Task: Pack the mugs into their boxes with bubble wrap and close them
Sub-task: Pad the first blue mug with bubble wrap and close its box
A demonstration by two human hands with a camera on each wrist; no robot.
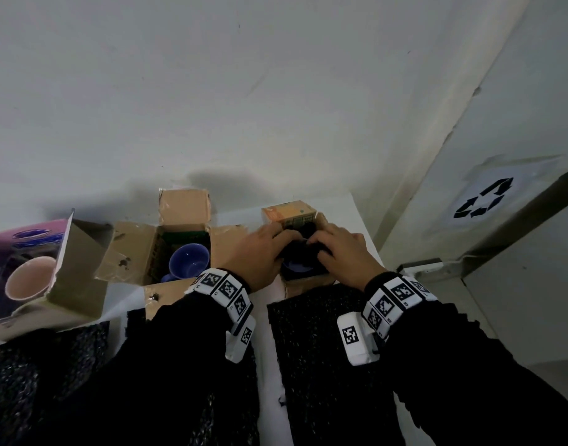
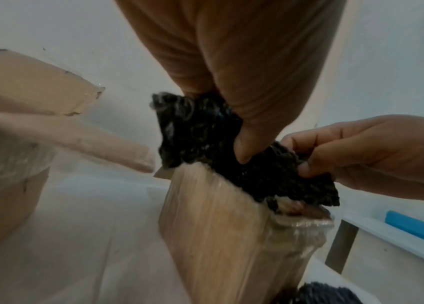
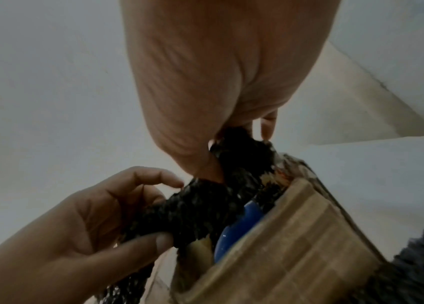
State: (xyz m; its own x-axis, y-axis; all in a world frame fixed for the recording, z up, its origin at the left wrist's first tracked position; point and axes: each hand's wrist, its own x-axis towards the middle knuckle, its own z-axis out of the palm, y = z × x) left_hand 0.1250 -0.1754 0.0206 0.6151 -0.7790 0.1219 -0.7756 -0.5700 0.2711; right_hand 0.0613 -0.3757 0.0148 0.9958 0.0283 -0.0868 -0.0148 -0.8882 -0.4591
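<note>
A small cardboard box (image 1: 308, 280) stands open at the table's back right, with a blue mug (image 1: 297, 268) inside it. Black bubble wrap (image 1: 303, 244) bunches over the mug's top. My left hand (image 1: 276, 243) pinches the wrap from the left and my right hand (image 1: 321, 247) pinches it from the right, both over the box mouth. In the left wrist view the wrap (image 2: 200, 131) sticks out above the box (image 2: 218, 236). The right wrist view shows the mug's blue rim (image 3: 239, 224) below the wrap (image 3: 205, 205).
A second open box (image 1: 131, 252) holds another blue mug (image 1: 189, 260). A pink box (image 1: 73, 284) at the left holds a pink mug (image 1: 30, 278). Black bubble wrap sheets (image 1: 321, 349) lie near me. A wall is close behind, and a recycling bin (image 1: 482, 201) stands at the right.
</note>
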